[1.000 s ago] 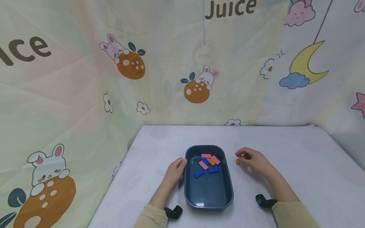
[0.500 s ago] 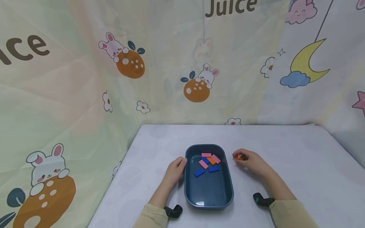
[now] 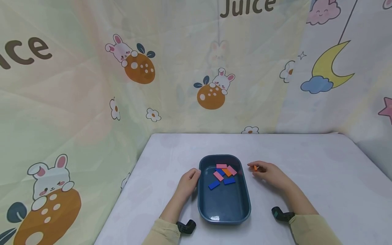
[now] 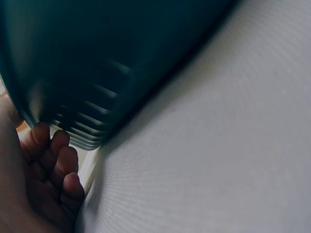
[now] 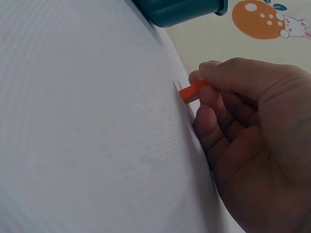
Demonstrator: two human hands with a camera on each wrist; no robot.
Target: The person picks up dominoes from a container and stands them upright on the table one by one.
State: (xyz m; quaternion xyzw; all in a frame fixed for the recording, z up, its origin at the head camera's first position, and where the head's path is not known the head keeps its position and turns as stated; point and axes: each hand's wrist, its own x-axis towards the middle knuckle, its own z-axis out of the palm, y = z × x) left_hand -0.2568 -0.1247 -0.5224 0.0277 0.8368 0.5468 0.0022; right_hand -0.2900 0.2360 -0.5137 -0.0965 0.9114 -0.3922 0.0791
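A dark blue tray (image 3: 224, 207) stands on the table, with several pink, blue and orange small flat blocks toward its far end. My left hand (image 3: 188, 183) holds the tray's left rim; in the left wrist view its curled fingers (image 4: 67, 160) lie against the ribbed outer wall, the thumb up at the rim. To the right of the tray, my right hand (image 3: 269, 174) pinches an orange block (image 5: 192, 91) between thumb and fingertips, low over the table. One end of this block sticks out past the fingers.
A white cloth covers the table (image 3: 306, 160). Behind and to the left hangs a printed curtain (image 3: 177, 51) with rabbits and fruit. Each wrist wears a black device, such as the right wrist device (image 3: 282, 215).
My right hand has moved slightly left, closer to the tray, and the orange block has turned between its fingers. The left hand and the tray have stayed in place.
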